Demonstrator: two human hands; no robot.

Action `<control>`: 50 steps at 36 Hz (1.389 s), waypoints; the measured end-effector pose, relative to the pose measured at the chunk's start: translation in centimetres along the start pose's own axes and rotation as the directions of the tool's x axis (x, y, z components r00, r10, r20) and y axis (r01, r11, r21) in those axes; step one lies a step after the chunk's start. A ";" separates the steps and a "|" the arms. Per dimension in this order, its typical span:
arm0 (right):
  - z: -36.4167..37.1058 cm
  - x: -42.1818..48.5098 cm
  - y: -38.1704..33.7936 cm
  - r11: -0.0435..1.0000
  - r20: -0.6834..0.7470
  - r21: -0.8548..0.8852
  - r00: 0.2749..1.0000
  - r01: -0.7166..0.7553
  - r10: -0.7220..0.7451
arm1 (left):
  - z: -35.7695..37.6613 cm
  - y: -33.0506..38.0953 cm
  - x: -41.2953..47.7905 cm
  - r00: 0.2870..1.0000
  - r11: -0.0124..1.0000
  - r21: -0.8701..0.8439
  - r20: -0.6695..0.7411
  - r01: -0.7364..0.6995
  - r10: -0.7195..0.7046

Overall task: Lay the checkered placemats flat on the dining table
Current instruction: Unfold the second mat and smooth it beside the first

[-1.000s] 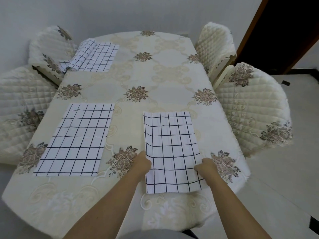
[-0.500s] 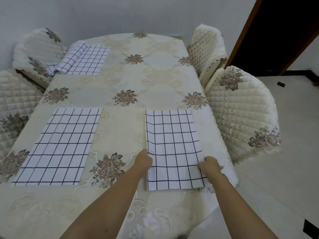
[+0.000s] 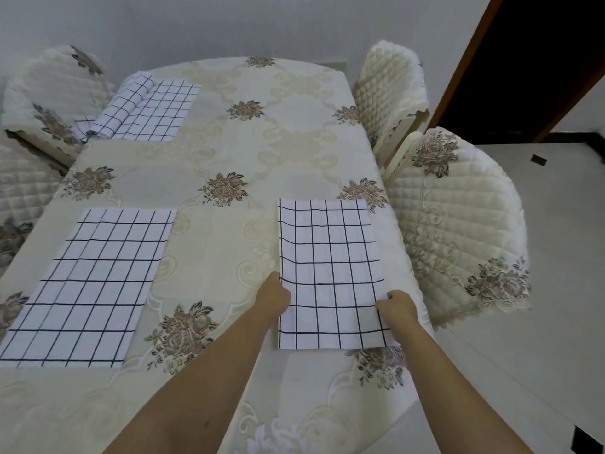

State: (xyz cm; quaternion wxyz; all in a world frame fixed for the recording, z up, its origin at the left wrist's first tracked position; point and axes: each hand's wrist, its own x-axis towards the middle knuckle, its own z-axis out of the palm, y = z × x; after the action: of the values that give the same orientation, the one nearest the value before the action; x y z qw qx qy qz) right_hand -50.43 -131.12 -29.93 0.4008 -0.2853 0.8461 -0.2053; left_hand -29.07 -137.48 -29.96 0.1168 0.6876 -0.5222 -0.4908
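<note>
The white cloth placemat with a dark grid point(image 3: 86, 286) at the left lies flat on the oval dining table under its cream floral tablecloth point(image 3: 229, 152). Use its near edge as the alignment reference. At the far left corner, a rolled checkered placemat point(image 3: 127, 103) rests on another flat one point(image 3: 163, 109) and is not yet laid out.

The left hand point(image 3: 273, 294) grips the left edge of the second near placemat point(image 3: 329, 263), fingers curled. The right hand point(image 3: 397, 309) pinches the opposite edge. This mat is spread at the near right, close to the table's right side.

Positioning appears almost complete. Draw both edges outward with equal tension to remove the slight waviness along the left border. Square the mat, then release both hands together. Avoid dragging the tablecloth.
</note>
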 end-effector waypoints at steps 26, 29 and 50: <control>2.7 -1.6 -1.8 0.987 0.051 -0.124 0.994 0.107 -0.101 | -2.5 -3.8 0.0 0.976 0.974 0.220 -0.216 0.061 -0.012; 3.3 -2.0 -2.0 0.984 0.056 -0.142 0.993 0.107 -0.100 | -3.0 -4.5 -0.1 0.971 0.973 0.216 -0.239 0.076 -0.022; 5.1 -3.8 -1.6 0.984 0.021 -0.136 0.993 0.119 -0.117 | -5.1 -7.2 -1.3 0.970 0.960 0.277 -0.222 -0.037 0.101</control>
State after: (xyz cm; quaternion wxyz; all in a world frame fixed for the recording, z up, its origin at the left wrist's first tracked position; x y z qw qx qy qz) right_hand -43.87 -130.49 -29.93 0.3729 -0.3630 0.8372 -0.1682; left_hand -20.61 -135.11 -31.52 0.0997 0.7313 -0.5907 -0.3262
